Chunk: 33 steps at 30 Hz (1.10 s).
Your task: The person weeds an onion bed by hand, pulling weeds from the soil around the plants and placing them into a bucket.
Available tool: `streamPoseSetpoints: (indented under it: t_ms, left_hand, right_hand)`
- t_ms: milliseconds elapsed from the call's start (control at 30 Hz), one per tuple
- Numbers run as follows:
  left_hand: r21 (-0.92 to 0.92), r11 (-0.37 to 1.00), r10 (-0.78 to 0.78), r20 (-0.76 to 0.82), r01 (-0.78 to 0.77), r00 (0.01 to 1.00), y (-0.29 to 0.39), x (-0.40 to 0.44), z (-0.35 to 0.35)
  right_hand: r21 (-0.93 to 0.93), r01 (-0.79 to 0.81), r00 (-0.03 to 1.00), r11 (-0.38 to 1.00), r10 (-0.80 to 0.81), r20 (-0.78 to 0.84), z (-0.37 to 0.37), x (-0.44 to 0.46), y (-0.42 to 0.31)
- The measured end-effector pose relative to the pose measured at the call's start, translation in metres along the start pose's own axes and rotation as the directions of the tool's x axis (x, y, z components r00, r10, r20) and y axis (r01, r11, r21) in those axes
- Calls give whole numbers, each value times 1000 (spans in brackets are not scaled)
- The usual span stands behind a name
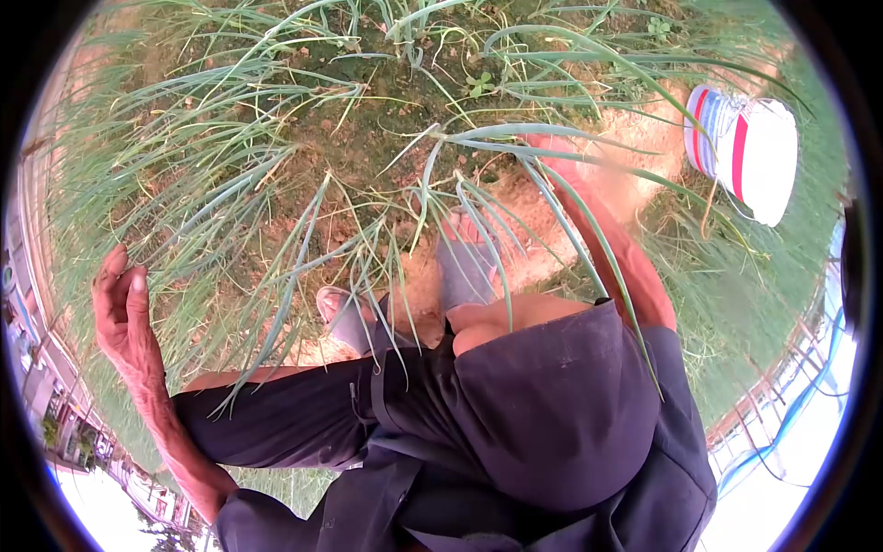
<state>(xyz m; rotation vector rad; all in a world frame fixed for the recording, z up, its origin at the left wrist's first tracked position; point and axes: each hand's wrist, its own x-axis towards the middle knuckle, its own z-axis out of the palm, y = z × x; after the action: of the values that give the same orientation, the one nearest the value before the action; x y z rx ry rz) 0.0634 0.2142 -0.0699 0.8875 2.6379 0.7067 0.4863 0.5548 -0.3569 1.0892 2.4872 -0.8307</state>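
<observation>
My left hand (122,299) is raised at the far left, beside the green leaves, its fingers curled and the thumb up, with nothing visible in it. My right arm reaches forward at the right of my knee; my right hand (549,147) is mostly hidden behind long onion-like leaves (515,138), and its fingers cannot be made out. Clumps of these plants (317,198) grow from the brown soil (382,115) in front of my feet.
A white bucket (768,166) with red and blue stripes lies tilted at the upper right. My feet (464,267) in grey footwear stand on a sandy path (635,138) between the plants. Blue strips and a stick fence (782,423) run along the lower right.
</observation>
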Motion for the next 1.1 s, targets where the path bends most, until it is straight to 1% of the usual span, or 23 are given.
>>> streamPoseSetpoints:
  t_ms: [33, 67, 167, 267, 300, 367, 400, 467, 567, 633, 700, 733, 800, 833, 867, 900, 933, 1000, 1067, 1100]
  left_hand:
    - [-3, 1000, 4, 21, -3, 1000, -2, -1, 1]
    - [-7, 1000, 7, 41, -7, 999, -4, -1, 2]
    - [-28, 999, 18, 98, -16, 995, -6, 0, 5]
    - [-20, 1000, -5, 128, 8, 992, -6, 2, 9]
    - [-32, 999, -8, 138, 12, 990, -7, 1, 10]
    - [-52, 998, -13, 157, 21, 988, -10, 1, 11]
    - [-62, 998, -13, 159, 23, 987, -12, 1, 11]
    - [-84, 996, -11, 169, 26, 986, -19, 0, 11]
    - [-10, 1000, 26, 192, -25, 981, -26, 2, 7]
    - [28, 999, -20, 182, 16, 983, -24, 4, 6]
    - [40, 999, -42, 184, 35, 982, -23, 7, 7]
    - [34, 999, -43, 189, 38, 981, -24, 9, 7]
    - [25, 999, -30, 193, 25, 981, -30, 13, 8]
    - [44, 999, -31, 196, 23, 980, -29, 14, 8]
    - [64, 998, -32, 200, 20, 979, -27, 15, 9]
    - [85, 996, -33, 204, 16, 978, -26, 17, 9]
    - [63, 998, -21, 203, 9, 979, -26, 17, 10]
    - [25, 1000, -3, 201, -2, 980, -28, 17, 13]
    - [84, 995, 30, 212, -49, 977, -28, 17, 11]
    - [116, 991, 43, 214, -69, 976, -28, 16, 9]
  right_hand:
    - [-32, 65, 993, 997, -67, -96, 13, -2, 8]
    - [-36, 193, 952, 981, -196, -235, 29, 3, 19]
    - [-82, 219, 934, 972, -233, -271, 65, 15, 45]
    - [-250, 86, 978, 965, -130, -164, 15, -5, -12]
    - [-274, 71, 983, 959, -114, -145, 16, -3, -11]
    - [-247, 48, 984, 968, -89, -157, 16, -4, -9]
    - [-198, 37, 979, 980, -75, -190, 17, -1, -3]
    - [-73, 21, 962, 997, -40, -271, 14, 2, 6]
    - [137, 9, 915, 991, 47, -400, 1, -14, 21]
    - [230, -61, 922, 971, 143, -360, -16, -35, 23]
    - [250, -250, 943, 935, 294, -157, -53, -69, -3]
    - [240, -227, 958, 944, 261, -121, -53, -77, -3]
    - [343, -42, 976, 938, 112, -187, -7, -77, 39]
    - [181, 4, 984, 983, 28, -176, -6, -81, 36]
    - [17, 59, 985, 998, -55, -164, -5, -84, 33]
    - [234, 42, 987, 971, -5, -158, 1, -82, 32]
    - [441, 26, 989, 897, 41, -140, 8, -80, 31]
    - [311, 98, 987, 945, -52, -153, 4, -80, 22]
    - [334, 11, 999, 943, 6, -49, 6, -76, 25]
    - [274, 9, 999, 962, 4, -47, 7, -73, 25]
